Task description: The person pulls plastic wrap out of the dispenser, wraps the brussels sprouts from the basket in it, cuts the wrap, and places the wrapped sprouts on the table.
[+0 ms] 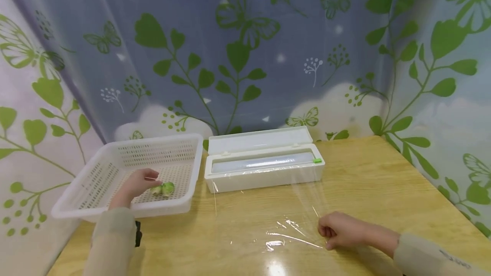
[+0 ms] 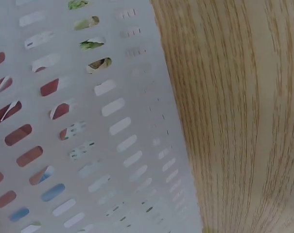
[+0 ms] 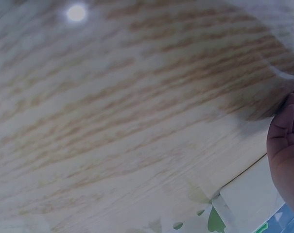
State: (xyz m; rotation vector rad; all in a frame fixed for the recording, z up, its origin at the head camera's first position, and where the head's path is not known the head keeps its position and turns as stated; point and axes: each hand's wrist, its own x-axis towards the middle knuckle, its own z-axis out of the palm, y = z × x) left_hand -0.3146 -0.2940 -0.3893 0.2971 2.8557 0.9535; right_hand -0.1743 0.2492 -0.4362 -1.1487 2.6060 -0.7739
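Note:
Inside the white plastic basket (image 1: 192,193), my left hand (image 1: 136,184) reaches over small pale-and-bright-green leafy vegetables (image 1: 167,189). Its thumb is close to them, with a gap between thumb and fingers; whether it touches them I cannot tell. In the left wrist view the greens (image 2: 92,43) show only through the basket's slots. My right hand (image 1: 341,230) pinches the corner of a sheet of clear plastic wrap (image 1: 268,220). That sheet runs over the table from a roll (image 1: 264,162) in the white wrap box (image 1: 264,180). In the right wrist view the right hand (image 3: 287,145) has curled fingers.
The box's lid (image 1: 261,139) stands raised at the back, and a green slider (image 1: 317,160) sits at its right end. Everything stands on a wooden table (image 1: 368,173). Behind hangs a curtain (image 1: 245,76) printed with leaves and butterflies.

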